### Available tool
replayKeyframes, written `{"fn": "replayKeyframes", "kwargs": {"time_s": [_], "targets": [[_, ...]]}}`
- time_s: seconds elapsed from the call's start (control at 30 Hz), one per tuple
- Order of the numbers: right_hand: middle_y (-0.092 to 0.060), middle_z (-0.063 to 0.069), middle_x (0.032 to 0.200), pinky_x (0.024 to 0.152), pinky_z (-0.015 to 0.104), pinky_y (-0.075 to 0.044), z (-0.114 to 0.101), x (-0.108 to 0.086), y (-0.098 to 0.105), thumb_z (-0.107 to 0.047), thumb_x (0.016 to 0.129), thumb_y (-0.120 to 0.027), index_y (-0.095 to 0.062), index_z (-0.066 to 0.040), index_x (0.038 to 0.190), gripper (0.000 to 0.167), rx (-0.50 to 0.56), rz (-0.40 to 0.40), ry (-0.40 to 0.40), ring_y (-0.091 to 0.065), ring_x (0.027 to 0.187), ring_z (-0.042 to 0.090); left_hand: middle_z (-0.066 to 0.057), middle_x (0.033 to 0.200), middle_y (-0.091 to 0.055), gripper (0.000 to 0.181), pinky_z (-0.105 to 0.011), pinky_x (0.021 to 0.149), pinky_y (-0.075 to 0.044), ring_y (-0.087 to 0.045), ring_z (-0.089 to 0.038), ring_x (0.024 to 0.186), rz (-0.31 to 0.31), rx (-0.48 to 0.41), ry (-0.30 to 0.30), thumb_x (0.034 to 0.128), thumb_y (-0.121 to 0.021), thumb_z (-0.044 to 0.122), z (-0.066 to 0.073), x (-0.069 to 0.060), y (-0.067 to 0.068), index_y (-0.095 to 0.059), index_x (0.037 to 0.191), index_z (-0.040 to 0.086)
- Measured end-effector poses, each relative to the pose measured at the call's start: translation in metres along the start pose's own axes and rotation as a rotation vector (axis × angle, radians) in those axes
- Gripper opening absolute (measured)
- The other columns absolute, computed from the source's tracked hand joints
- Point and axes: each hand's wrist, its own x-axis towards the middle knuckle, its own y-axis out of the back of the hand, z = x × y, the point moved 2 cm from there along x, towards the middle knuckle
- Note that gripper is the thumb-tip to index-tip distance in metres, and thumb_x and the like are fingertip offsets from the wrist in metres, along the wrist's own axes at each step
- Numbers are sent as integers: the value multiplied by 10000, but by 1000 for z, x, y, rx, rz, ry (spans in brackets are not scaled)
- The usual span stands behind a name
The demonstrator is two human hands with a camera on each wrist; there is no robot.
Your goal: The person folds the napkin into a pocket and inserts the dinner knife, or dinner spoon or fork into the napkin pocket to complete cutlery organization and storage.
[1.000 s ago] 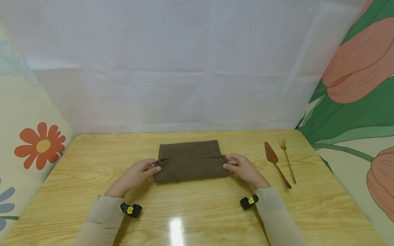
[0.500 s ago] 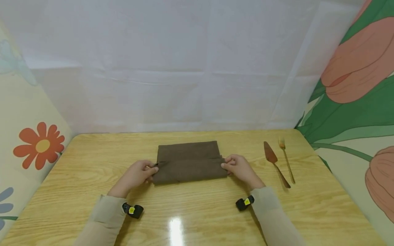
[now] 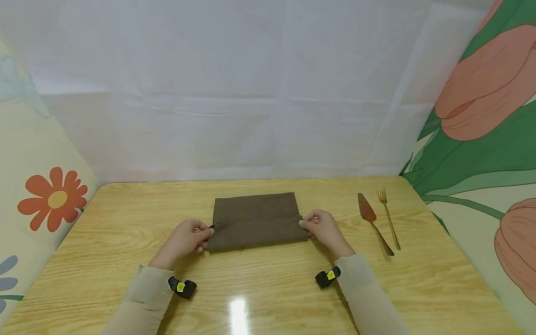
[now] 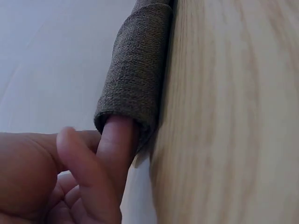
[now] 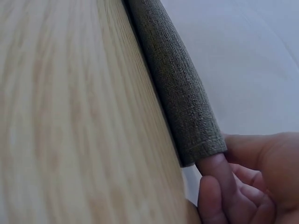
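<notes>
On the wooden surface, toward its far edge, the folded brown cloth is pinched at both ends by the left hand and right hand, and could be skewed by uneven pulling.

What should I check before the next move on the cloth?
1. Left grip on the cloth: ok, thumb on top, a finger inside the folded end in the left wrist view.
2. Right grip on the cloth: ok, it pinches the opposite end, with a finger tucked in.
3. Cloth square to the table: not ok, its near edge slants, the right end lying farther from the person.
4. Server and fork apart from the cloth: ok, both lie to the right of the right grip.
5. Inner layers smooth: cannot tell, hidden inside the fold.
</notes>
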Motion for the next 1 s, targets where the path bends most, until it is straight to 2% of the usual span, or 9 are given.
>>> {"fn": "replayKeyframes", "kwargs": {"time_s": [0.13,0.3,0.4,0.6,0.9,1.0], "targets": [[-625,15,655,551,294,-535,0,1,-2,-85,969,-691,-632,-13,910,110,6,13,21,-558,569,137,-5,654,-592,186,-221,504,-489,-567,-103,563,5,9,-32,1036,-580,109,-1,1,-1,-585,1059,-76],[-613,10,625,533,294,-532,0,1,-3,-98,961,-708,-637,-31,899,115,-20,71,53,-560,546,139,-4,635,-580,185,-233,492,-460,-540,-110,545,25,45,-38,1048,-572,149,0,3,-2,-575,1064,-35],[-629,22,659,527,308,-541,-1,1,-3,-115,946,-733,-668,-44,901,106,-71,110,88,-572,546,144,-5,630,-585,180,-242,495,-449,-525,-113,538,30,58,-24,1046,-575,150,1,3,-2,-576,1056,-29],[-645,17,755,590,300,-505,1,2,-5,-162,904,-789,-732,-79,877,105,-219,157,145,-580,635,139,-15,649,-607,207,-259,511,-441,-529,-128,549,33,88,-11,1035,-601,170,1,1,-1,-594,1016,-36],[-618,30,735,586,285,-444,-1,6,-4,-149,908,-780,-715,-54,856,127,-239,138,59,-519,621,145,-23,660,-636,190,-256,510,-429,-503,-122,537,18,126,-5,1026,-595,146,-3,6,1,-603,987,-40],[-612,30,722,565,278,-439,1,6,-3,-145,904,-784,-710,-52,842,134,-223,142,42,-508,600,138,-29,673,-634,170,-274,548,-427,-536,-138,575,37,160,-13,1014,-614,142,-3,6,0,-588,980,-22]]}}
